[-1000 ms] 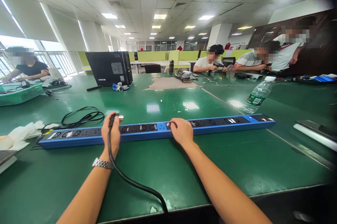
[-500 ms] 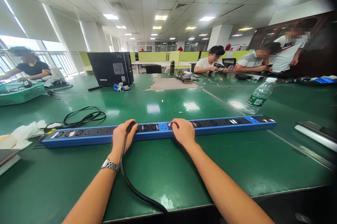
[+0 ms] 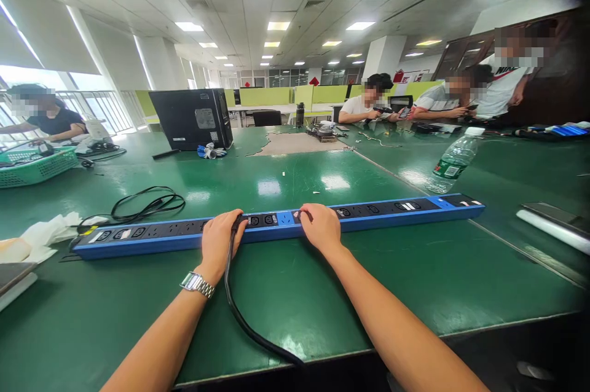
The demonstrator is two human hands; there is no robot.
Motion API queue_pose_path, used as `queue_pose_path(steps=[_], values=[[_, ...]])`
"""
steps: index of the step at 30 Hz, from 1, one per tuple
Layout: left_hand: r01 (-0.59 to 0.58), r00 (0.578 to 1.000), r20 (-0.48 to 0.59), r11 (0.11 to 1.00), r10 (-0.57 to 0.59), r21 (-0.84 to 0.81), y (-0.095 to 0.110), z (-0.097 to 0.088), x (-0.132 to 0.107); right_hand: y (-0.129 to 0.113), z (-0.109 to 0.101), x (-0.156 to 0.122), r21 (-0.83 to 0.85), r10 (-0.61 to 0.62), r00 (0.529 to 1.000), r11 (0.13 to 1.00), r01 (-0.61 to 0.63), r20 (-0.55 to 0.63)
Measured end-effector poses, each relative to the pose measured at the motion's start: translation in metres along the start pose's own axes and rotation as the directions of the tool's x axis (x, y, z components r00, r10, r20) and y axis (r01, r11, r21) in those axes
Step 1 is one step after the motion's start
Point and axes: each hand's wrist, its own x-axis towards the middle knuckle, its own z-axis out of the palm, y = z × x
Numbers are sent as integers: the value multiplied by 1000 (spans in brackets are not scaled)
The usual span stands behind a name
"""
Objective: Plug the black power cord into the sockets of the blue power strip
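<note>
A long blue power strip [image 3: 391,218] with black socket panels lies across the table in front of me. My left hand [image 3: 219,241], with a metal watch on the wrist, is closed around a black power plug [image 3: 236,221] over the strip's sockets, left of its middle blue section. Whether the plug's end is inside a socket is hidden by my fingers. From the plug a thick black cord [image 3: 239,312] runs down over the table's front edge. My right hand [image 3: 321,229] grips the strip just right of that blue section, its fingers curled over the edge.
Behind the strip lies a coiled black cable [image 3: 152,200]; a tilted water bottle [image 3: 454,161] stands at right. A computer case [image 3: 188,120], a green basket [image 3: 41,171], crumpled tissue [image 3: 50,235] and a dark-topped device [image 3: 555,226] are around. Several people sit or stand beyond.
My left hand has shifted a little to the right along the strip with the plug, and the cord has swung right with it. My right hand keeps its place.
</note>
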Motion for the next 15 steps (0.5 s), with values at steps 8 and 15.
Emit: queue_pose_path(steps=[8, 15], values=[[91, 990, -106, 994, -96, -53, -7, 11, -6, 0, 0, 0, 9, -9, 1000, 1000, 9, -9], [34, 994, -95, 984, -51, -176, -25, 12, -7, -1, -2, 0, 11, -4, 1000, 1000, 4, 6]])
